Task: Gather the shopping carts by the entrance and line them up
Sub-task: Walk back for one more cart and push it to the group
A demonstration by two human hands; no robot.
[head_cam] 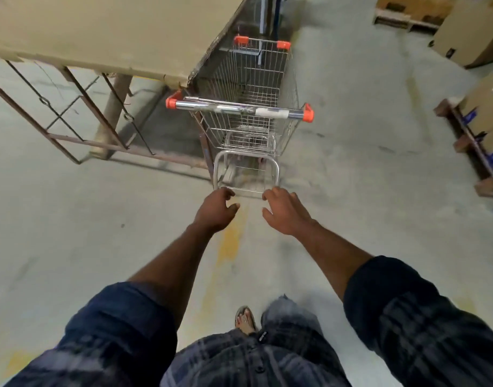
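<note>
**Desk:** While both arms stretch out over the smooth grey concrete floor [351,141], where does the shopping cart [253,79] stand?

**Photographer:** Just ahead, mid-scene. Its chrome wire basket sits against the right edge of a cardboard-topped table [100,29] on a rusty bar frame. Orange plastic caps mark its corners, and a worn white label wraps the polished tubular handle [225,107].

**Desk:** And the hands?

**Photographer:** The left hand [216,208] and right hand [286,211] are both empty, fingers loosely curled, on the near side of the handle. Cardboard boxes [463,32] rest on wooden pallets [467,141] at right.
</note>
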